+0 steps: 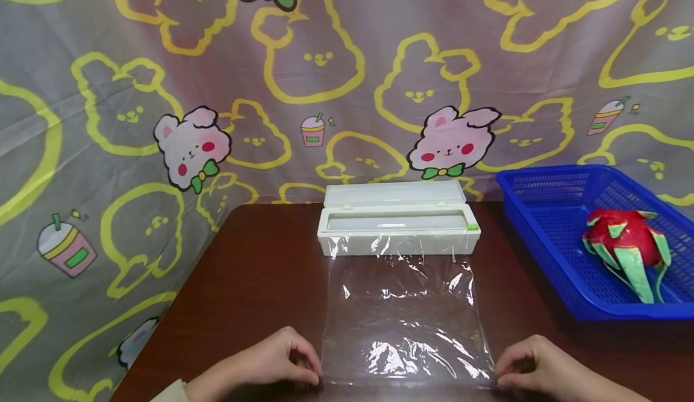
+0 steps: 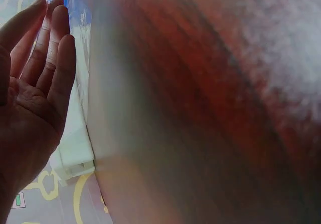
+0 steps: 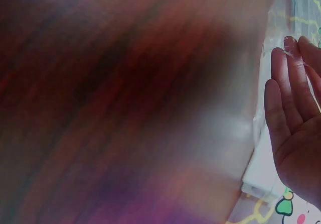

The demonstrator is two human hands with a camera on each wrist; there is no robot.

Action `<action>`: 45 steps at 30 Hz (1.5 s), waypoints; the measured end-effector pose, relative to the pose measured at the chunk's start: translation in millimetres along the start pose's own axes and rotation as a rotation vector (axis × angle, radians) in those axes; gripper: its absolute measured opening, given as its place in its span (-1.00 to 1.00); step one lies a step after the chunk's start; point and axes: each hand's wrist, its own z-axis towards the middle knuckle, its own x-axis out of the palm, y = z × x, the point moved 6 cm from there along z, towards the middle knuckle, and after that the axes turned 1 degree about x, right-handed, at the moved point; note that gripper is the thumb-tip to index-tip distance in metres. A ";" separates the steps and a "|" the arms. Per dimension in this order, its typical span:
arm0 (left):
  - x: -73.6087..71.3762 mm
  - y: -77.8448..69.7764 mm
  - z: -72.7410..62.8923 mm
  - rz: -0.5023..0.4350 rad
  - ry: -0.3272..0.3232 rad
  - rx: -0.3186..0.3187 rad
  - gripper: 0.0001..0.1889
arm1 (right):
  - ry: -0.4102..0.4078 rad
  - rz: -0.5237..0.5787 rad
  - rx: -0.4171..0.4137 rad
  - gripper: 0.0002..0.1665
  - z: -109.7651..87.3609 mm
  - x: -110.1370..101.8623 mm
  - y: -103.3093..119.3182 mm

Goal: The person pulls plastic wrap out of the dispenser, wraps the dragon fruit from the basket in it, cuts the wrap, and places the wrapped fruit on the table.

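Observation:
A sheet of clear plastic wrap (image 1: 401,329) stretches over the table from a white wrap dispenser box (image 1: 398,243), whose lid stands raised at the back. My left hand (image 1: 282,360) pinches the sheet's near left corner between thumb and fingertips. At the near right corner, my right hand (image 1: 542,366) pinches the wrap the same way. In the left wrist view the left hand (image 2: 35,83) shows its palm side, fingertips together. The right wrist view shows a bit of film at the fingertips of the right hand (image 3: 296,113). A small green piece (image 1: 472,226) sits at the box's right end.
To the right stands a blue plastic basket (image 1: 564,281) holding a red dragon fruit (image 1: 626,239) with green scales. The dark brown table (image 1: 255,269) backs onto a grey curtain (image 1: 347,119) printed with rabbits and yellow outlines.

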 end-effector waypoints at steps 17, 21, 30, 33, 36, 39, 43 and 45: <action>18.3 9.0 -2.7 0.031 0.098 -0.052 -0.96 | 0.123 -0.027 -0.024 -0.77 -6.6 13.4 -10.5; 19.7 8.9 -3.0 0.060 0.110 -0.044 -0.96 | 0.144 0.036 0.040 -0.79 -8.3 14.2 -11.3; 19.8 8.5 -4.6 0.128 0.123 -0.028 -0.97 | 0.167 0.223 0.181 -0.77 -13.2 15.5 -13.9; 17.0 8.5 -5.3 0.087 0.111 -0.027 -0.94 | 0.169 0.231 0.149 -0.74 -13.1 12.0 -12.3; 13.5 7.9 -6.7 0.042 0.096 -0.038 -0.89 | 0.166 0.195 0.076 -0.70 -12.3 7.0 -9.9; 10.4 7.3 -8.0 0.009 0.081 -0.052 -0.86 | 0.162 0.148 0.012 -0.67 -11.3 2.8 -7.9; 6.7 7.4 -9.3 0.002 0.060 -0.064 -0.86 | 0.153 0.106 -0.020 -0.63 -11.5 0.1 -6.9; 5.0 8.0 -9.9 0.004 0.054 -0.067 -0.86 | 0.149 0.104 -0.008 -0.63 -12.4 -1.2 -7.3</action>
